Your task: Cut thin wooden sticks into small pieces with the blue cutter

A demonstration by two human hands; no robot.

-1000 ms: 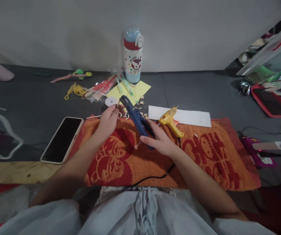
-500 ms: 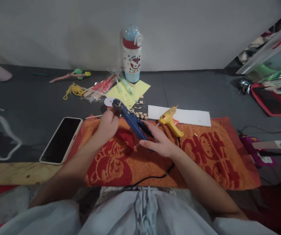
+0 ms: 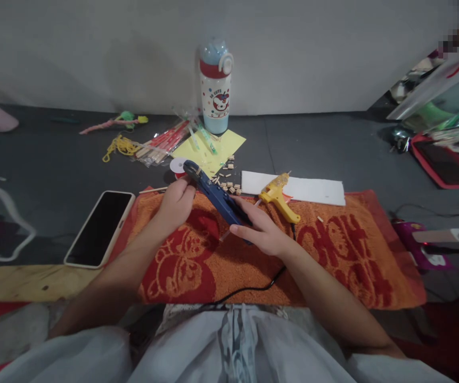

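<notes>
A blue hand cutter with a dark head slants above the orange towel. My right hand is wrapped round its handles, thumb on the near side. At its dark head my left hand is closed, fingers bent and partly hidden behind the tool. A tiny pale bit shows at the head; what the left fingers pinch is not clear. A thin wooden stick reaches left from behind this hand. Beyond the cutter lie several short cut wood pieces.
A yellow glue gun rests across a white strip, its cord on the towel. A phone lies left. Behind are a bottle, yellow paper, bagged sticks and a ribbon spool. A purple device sits right.
Almost nothing differs. The cutter and both hands keep their places, with only a very slight shift of the right thumb.
</notes>
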